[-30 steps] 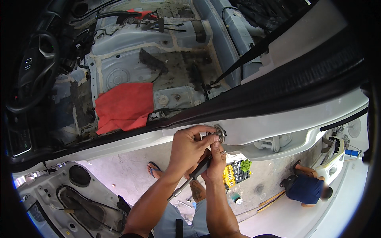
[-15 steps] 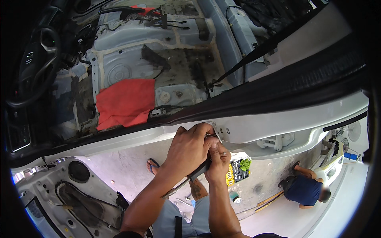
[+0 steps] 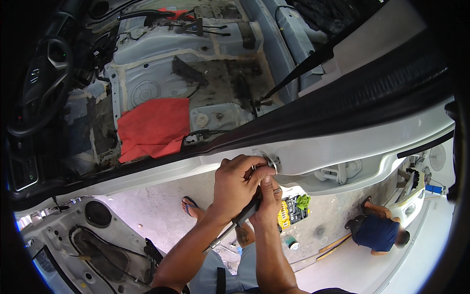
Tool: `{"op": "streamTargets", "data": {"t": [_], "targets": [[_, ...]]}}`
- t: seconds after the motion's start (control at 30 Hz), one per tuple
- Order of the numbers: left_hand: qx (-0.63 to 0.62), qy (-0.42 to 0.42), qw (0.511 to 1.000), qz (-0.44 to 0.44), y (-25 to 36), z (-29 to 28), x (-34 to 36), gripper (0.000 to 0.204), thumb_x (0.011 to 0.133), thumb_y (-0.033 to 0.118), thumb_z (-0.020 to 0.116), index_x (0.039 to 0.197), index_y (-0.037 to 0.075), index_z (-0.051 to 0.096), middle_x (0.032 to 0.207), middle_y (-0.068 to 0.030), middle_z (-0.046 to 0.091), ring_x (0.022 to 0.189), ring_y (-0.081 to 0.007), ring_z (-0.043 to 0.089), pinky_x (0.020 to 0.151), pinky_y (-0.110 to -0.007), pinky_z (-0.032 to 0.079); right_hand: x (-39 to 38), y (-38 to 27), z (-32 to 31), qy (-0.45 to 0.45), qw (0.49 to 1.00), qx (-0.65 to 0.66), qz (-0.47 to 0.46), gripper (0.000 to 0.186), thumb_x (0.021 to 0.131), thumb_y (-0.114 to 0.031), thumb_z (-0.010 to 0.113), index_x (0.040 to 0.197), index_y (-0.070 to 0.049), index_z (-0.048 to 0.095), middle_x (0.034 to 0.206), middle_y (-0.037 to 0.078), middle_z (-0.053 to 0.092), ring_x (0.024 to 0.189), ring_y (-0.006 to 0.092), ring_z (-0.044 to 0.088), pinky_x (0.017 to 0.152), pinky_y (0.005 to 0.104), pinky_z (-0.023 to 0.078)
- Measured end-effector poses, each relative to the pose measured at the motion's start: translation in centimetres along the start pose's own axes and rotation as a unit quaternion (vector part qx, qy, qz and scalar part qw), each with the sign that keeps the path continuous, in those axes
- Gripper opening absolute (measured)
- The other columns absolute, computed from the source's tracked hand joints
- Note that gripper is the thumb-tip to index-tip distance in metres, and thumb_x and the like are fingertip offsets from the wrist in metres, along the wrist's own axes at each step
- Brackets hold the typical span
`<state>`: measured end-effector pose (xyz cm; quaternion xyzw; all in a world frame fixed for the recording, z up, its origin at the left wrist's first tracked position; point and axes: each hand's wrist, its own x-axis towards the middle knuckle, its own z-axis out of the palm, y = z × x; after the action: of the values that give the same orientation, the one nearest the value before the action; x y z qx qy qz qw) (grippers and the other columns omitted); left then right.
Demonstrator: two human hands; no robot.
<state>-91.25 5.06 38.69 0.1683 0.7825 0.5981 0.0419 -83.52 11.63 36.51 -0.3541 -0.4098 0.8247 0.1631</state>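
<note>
One palm-down left hand [image 3: 234, 183] in pinch on metal part [image 3: 272, 164], right hand [image 3: 269, 203] alongside, snug round dark-handled tool [image 3: 247, 211].

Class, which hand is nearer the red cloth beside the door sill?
Left: in view, the left hand is lower right of the red cloth; the right hand is farther right.

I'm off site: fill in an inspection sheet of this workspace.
Surface: bare car floor, dark stains, pale seam lines.
In hand: metal plate by the white door frame; driver, shaft pointing away from the plate.
Clutter: red cloth on the car floor; yellow-and-black tool case on the ground.
Grips: left hand pinches the metal plate; right hand holds the driver.
Cables: thin black cable on the car floor.
Surroundings: open car door; person in dark blue top.
</note>
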Motion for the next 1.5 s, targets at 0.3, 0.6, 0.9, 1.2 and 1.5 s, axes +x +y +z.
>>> {"op": "streamTargets", "data": {"t": [0.3,0.6,0.9,1.2,1.5], "targets": [[-0.032,0.027,0.996,-0.076,0.5,0.2,-0.3,0.018,0.08,0.007,0.078,0.097,0.002,0.075,0.064,-0.0088,0.066,0.051,-0.0097,0.055,0.049,-0.027,0.042,0.1,-0.4,-0.1,-0.028,0.998,0.037,0.042,0.032,0.101,-0.032,0.057,0.091,-0.003,0.065,0.076,0.003,0.065,0.065,0.0082,0.059,0.057,0.0236,0.047],[-0.04,0.046,0.998,-0.028,0.4,0.5,0.0,0.016,0.08,0.008,0.079,0.096,0.003,0.076,0.054,-0.0032,0.058,0.046,-0.0052,0.046,0.046,-0.023,0.036,0.3,0.2,0.7,-0.035,0.994,0.094,0.04,0.032,0.102,-0.029,0.056,0.108,0.0,0.066,0.096,0.008,0.07,0.084,0.0134,0.065,0.074,0.0269,0.053],[-0.087,0.023,0.989,-0.12,0.6,0.6,-0.5,0.017,0.082,0.008,0.077,0.099,0.005,0.077,0.054,-0.0021,0.055,0.046,-0.0036,0.044,0.046,-0.023,0.036,0.4,0.6,0.2,-0.028,0.994,0.094,0.041,0.031,0.103,-0.029,0.054,0.109,-0.001,0.067,0.098,0.007,0.07,0.085,0.0138,0.066,0.075,0.0275,0.054],[-0.253,-0.002,0.935,-0.247,0.3,0.8,-0.1,0.021,0.082,0.009,0.078,0.103,0.006,0.077,0.066,-0.0048,0.069,0.058,-0.0015,0.054,0.053,-0.021,0.044,0.8,0.9,-0.5,-0.077,0.993,0.083,0.043,0.035,0.104,-0.028,0.049,0.123,0.0,0.059,0.111,0.013,0.066,0.097,0.0205,0.066,0.084,0.0316,0.055],[-0.168,-0.04,0.946,-0.275,0.6,-0.2,0.3,0.021,0.081,0.016,0.08,0.099,0.007,0.077,0.066,-0.0074,0.069,0.056,-0.0056,0.059,0.054,-0.023,0.047,0.9,0.6,-0.1,-0.047,0.996,0.068,0.033,0.03,0.101,-0.028,0.058,0.103,0.0,0.067,0.098,0.011,0.071,0.087,0.0164,0.067,0.077,0.0283,0.055]]}}
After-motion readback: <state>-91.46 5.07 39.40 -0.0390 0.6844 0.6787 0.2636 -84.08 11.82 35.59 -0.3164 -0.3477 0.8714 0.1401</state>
